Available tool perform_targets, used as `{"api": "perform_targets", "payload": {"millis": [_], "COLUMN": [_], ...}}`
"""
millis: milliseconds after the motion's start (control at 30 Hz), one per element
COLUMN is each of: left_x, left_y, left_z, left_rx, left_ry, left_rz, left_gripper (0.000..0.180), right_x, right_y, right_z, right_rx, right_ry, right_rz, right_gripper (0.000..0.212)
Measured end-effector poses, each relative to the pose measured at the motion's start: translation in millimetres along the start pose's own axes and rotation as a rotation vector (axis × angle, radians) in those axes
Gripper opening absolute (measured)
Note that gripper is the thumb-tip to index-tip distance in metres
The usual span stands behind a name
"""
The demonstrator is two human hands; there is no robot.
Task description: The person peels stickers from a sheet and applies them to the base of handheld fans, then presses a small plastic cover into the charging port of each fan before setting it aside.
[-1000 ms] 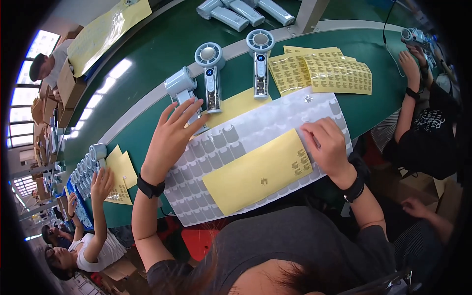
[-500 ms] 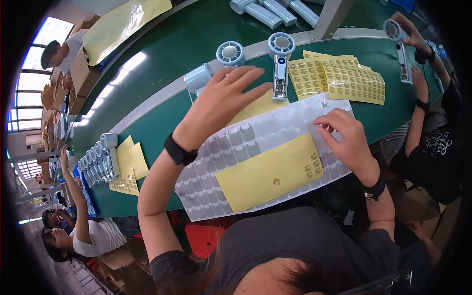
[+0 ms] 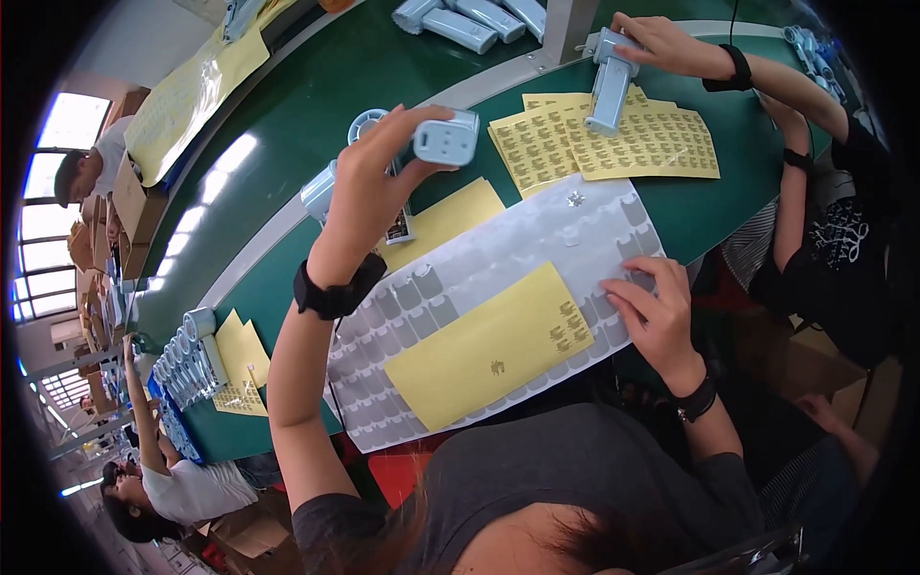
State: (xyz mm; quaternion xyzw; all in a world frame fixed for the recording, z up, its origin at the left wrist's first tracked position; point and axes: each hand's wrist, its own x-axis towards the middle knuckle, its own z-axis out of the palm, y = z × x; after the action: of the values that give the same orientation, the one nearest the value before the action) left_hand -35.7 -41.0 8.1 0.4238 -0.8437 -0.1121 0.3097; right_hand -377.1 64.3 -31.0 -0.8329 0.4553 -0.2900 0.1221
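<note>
My left hand [image 3: 369, 177] is closed around a light blue handheld fan [image 3: 447, 142], raised above the table with its squared end turned up toward me. Behind that hand, another fan [image 3: 368, 125] lies partly hidden, and a third fan [image 3: 319, 192] rests to its left. My right hand [image 3: 661, 311] is at the right edge of a white sheet of grey stickers [image 3: 407, 311], fingers loosely bent and apart, holding nothing I can see. Across the white sheet lies a yellow label sheet [image 3: 479, 355] with a few labels left at its right end.
Printed yellow label sheets [image 3: 661, 153] overlap beyond the white sheet. Over them, a co-worker's hand [image 3: 661, 43] holds another fan [image 3: 610, 91]. Several fans [image 3: 187, 359] stand in a row at far left; more fans [image 3: 465, 24] lie beyond the metal rail [image 3: 498, 84].
My left hand, open before, has taken hold of a fan and lifted it. My right hand remains by the sheet. The co-worker's fan has moved left, over the yellow sheets.
</note>
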Motion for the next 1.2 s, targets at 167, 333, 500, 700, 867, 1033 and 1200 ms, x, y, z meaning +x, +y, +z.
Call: {"api": "perform_targets", "payload": {"millis": [167, 333, 500, 700, 867, 1033, 1200], "left_x": [-16, -18, -11, -6, -3, -6, -15], "left_y": [17, 23, 30, 18, 24, 29, 30], "left_z": [3, 19, 26, 34, 31, 31, 29], "left_rx": [-0.546, -0.633, -0.575, -0.666, -0.597, -0.519, -0.635], "left_ry": [0.111, 0.186, 0.090, 0.183, 0.179, 0.181, 0.167], "left_rz": [-0.454, -0.412, -0.417, -0.371, -0.285, -0.224, -0.150], "left_gripper": [0.038, 0.041, 0.042, 0.042, 0.048, 0.055, 0.050], "right_x": [-4, -9, -12, 0, 54, 131, 178], "right_y": [2, -2, -4, 2, 2, -24, -55], "right_z": [2, 8, 8, -11, -35, -42, -31], "right_rx": [0.062, 0.084, 0.063, 0.640, 1.033, 0.993, 1.066], "right_ry": [-0.030, 0.046, 0.045, -0.071, -0.239, -0.394, -0.479], "right_rz": [0.060, 0.093, 0.026, 0.271, 0.439, 0.298, 0.393], "right_gripper": [0.023, 0.024, 0.023, 0.016, 0.012, 0.021, 0.040]}}
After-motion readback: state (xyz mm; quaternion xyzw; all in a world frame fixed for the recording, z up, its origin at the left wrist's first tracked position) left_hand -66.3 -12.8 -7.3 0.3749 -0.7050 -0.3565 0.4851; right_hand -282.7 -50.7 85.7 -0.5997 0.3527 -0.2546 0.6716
